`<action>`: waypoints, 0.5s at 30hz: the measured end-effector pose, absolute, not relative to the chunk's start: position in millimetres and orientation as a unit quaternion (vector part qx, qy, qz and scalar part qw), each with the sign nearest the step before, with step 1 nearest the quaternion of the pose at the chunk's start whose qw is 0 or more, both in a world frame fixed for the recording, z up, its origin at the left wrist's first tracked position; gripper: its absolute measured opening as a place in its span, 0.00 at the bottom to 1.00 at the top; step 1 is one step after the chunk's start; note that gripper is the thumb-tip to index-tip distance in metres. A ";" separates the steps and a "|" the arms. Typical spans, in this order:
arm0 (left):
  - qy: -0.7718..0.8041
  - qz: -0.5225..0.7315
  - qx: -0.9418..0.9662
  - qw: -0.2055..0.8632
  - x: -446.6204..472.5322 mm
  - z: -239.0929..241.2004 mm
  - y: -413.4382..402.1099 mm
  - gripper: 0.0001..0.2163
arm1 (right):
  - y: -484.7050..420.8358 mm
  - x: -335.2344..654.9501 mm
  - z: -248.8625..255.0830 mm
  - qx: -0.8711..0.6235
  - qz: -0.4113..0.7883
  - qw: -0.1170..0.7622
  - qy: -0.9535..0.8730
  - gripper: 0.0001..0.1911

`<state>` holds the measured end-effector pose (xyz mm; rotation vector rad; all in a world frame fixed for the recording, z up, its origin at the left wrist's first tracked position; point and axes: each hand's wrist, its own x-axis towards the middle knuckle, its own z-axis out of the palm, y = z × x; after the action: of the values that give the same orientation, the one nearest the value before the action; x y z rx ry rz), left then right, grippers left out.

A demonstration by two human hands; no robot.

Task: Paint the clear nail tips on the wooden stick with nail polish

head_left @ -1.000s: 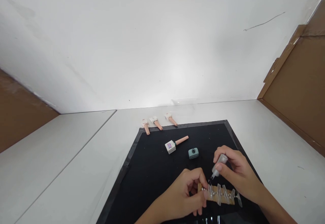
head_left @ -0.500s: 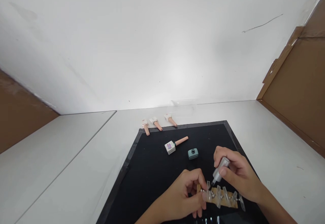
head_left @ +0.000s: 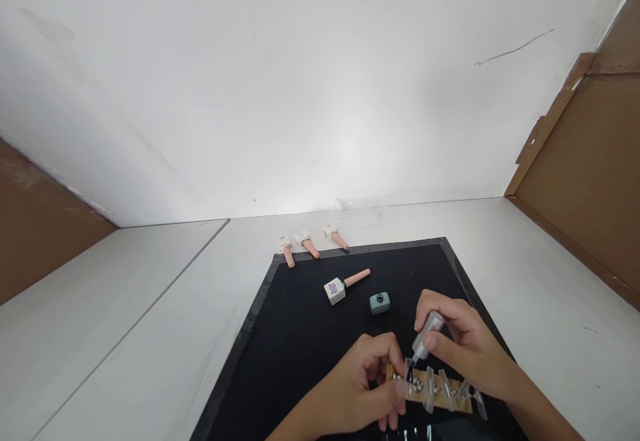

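The right hand [head_left: 463,341] pinches a silver-handled polish brush [head_left: 428,335] at a clear nail tip [head_left: 409,375]. The left hand [head_left: 367,384] grips the tan strip [head_left: 420,395] over the black mat [head_left: 300,341]; the purple print on a white bottle [head_left: 335,291] is unreadable.

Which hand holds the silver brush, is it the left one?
No. The silver brush is pinched in the right hand; the left hand holds the tan strip.

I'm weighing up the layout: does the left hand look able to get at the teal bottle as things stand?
Probably yes, once free: the left hand holds the tan strip, but only black mat shows between that hand and the teal bottle.
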<state>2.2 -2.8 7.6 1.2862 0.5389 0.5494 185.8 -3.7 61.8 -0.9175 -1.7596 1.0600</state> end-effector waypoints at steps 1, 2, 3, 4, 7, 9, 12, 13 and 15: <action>0.244 0.251 0.585 0.732 2.7 7.9 -2.8 0.21 | -3.6 185.9 62.1 -0.380 0.418 0.434 -0.702 0.17; 0.242 0.252 0.587 0.730 3.0 8.1 -2.8 0.21 | -3.5 186.1 62.3 -0.394 0.409 0.441 -0.695 0.17; 0.242 0.254 0.588 0.728 3.3 8.1 -2.8 0.22 | -3.6 186.3 62.4 -0.405 0.402 0.450 -0.687 0.17; 0.244 0.256 0.589 0.727 3.4 7.9 -2.8 0.22 | -3.7 186.6 62.4 -0.410 0.399 0.458 -0.680 0.17; 0.250 0.253 0.586 0.728 2.9 6.9 -2.9 0.21 | -4.4 186.9 62.7 -0.387 0.410 0.456 -0.688 0.19; 0.251 0.253 0.581 0.732 2.7 5.8 -2.9 0.21 | -4.8 186.4 63.0 -0.375 0.418 0.435 -0.704 0.20; 0.236 0.261 0.576 0.738 3.3 4.1 -2.5 0.21 | -5.2 185.8 62.6 -0.405 0.410 0.425 -0.698 0.19; 0.230 0.263 0.576 0.739 3.6 3.8 -2.3 0.21 | -5.3 186.0 62.1 -0.418 0.405 0.433 -0.688 0.18; 0.221 0.268 0.575 0.741 4.1 3.5 -1.7 0.20 | -5.6 186.9 61.2 -0.426 0.408 0.450 -0.670 0.18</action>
<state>4.1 -1.7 3.5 1.2600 0.4835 0.5876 186.9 -5.6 61.2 -1.0542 -1.6573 1.0079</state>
